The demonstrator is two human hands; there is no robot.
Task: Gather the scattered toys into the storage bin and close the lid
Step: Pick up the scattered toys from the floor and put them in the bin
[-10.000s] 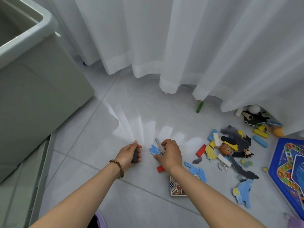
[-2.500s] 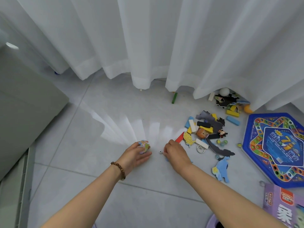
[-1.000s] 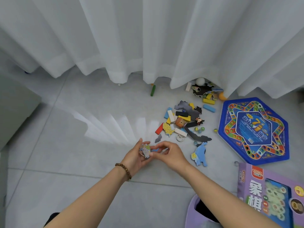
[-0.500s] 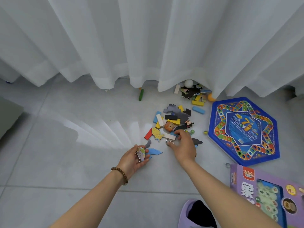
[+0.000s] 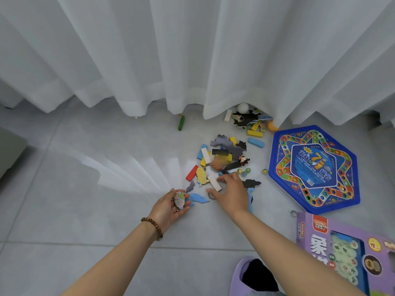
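My left hand (image 5: 168,207) holds a few small puzzle pieces (image 5: 179,199) and a metal clip low over the floor. My right hand (image 5: 232,192) reaches into a pile of toys (image 5: 222,159), its fingers spread over a white block (image 5: 214,183) and a metal ring (image 5: 210,193); nothing is gripped in it. A blue foam piece (image 5: 198,198) lies between my hands. A red block (image 5: 192,173) and a yellow piece (image 5: 202,175) sit just beyond. The grey storage bin (image 5: 10,154) shows only as a corner at the left edge.
A blue hexagonal game board (image 5: 313,167) lies right of the pile. A purple chess box (image 5: 346,248) is at the lower right, a purple slipper (image 5: 254,278) below it. White curtains (image 5: 192,60) hang behind, covering more toys (image 5: 250,120). A green block (image 5: 181,122) lies alone.
The view has swung right, leaving the bin almost out of sight. My right hand left my left hand and reached forward into the toy pile. My left hand keeps its pieces.
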